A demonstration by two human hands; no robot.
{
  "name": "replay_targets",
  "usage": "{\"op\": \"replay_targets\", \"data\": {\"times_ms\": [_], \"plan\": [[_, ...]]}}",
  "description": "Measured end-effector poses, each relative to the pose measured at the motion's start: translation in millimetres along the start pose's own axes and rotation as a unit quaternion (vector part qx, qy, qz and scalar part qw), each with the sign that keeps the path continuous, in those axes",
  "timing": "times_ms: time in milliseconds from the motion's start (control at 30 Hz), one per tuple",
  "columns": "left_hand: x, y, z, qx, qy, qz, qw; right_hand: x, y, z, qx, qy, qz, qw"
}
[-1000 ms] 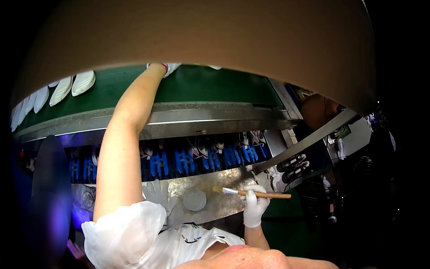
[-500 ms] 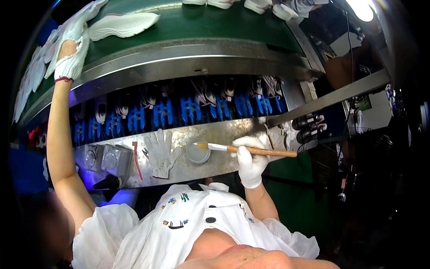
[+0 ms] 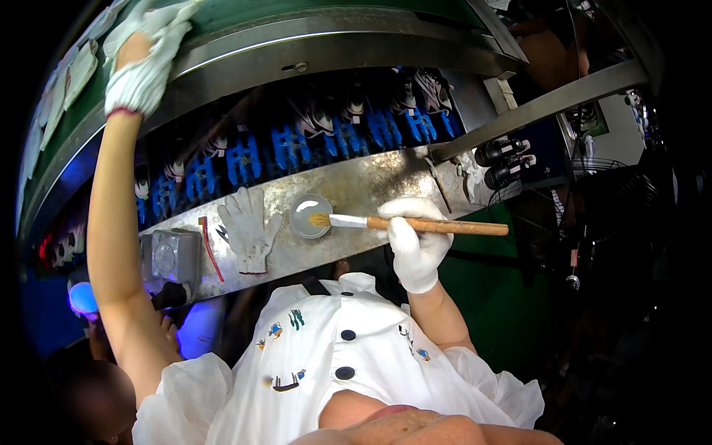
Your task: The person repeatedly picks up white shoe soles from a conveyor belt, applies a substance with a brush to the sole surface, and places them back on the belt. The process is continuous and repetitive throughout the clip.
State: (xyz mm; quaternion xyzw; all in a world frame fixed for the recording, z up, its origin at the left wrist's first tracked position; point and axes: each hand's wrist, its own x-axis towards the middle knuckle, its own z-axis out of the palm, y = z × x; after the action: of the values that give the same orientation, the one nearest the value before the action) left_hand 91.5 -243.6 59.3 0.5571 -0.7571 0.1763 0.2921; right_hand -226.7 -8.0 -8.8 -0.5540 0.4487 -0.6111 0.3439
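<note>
My left hand (image 3: 152,48), in a white knit glove with a dark red cuff, reaches to the green conveyor belt (image 3: 297,7) at the far left. Its fingers look stretched out near the picture's top edge, and I see nothing in them. White sole-shaped pieces (image 3: 74,78) lie left of it. A wooden-handled paintbrush (image 3: 437,226) is gripped in my white-gloved right hand (image 3: 417,248). Held level, its bristles point left over a small round dish (image 3: 302,228) of pale liquid on the metal ledge; whether they touch the liquid I cannot tell.
On the ledge (image 3: 371,174) lie a grey-white glove (image 3: 248,230), a red strip-like tool (image 3: 211,248) and a grey box with a dial (image 3: 174,256). Behind runs a row of blue racks (image 3: 289,147) with shoes. A metal bar (image 3: 541,107) slants at the right. Another person sits lower left.
The view has tilted, so the ledge and racks sit higher and the sole on the belt has left the picture. My left hand has shifted right. The brush stays in my right hand.
</note>
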Motion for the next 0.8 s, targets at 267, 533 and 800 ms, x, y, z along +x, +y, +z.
{"op": "replay_targets", "data": {"times_ms": [267, 533, 800], "plan": [[-58, 35, -84, -0.800, 0.240, -0.222, 0.504, 5, -4, 2, 0.013, -0.003, -0.001, 1.000], [-17, 20, -38, -0.959, 0.187, -0.202, 0.060, -1, 1, 4, 0.000, 0.059, 0.009, 0.998], [-98, 107, -51, -0.949, 0.045, -0.155, 0.272, 21, -1, -6, -0.052, 0.081, -0.019, 0.995]]}}
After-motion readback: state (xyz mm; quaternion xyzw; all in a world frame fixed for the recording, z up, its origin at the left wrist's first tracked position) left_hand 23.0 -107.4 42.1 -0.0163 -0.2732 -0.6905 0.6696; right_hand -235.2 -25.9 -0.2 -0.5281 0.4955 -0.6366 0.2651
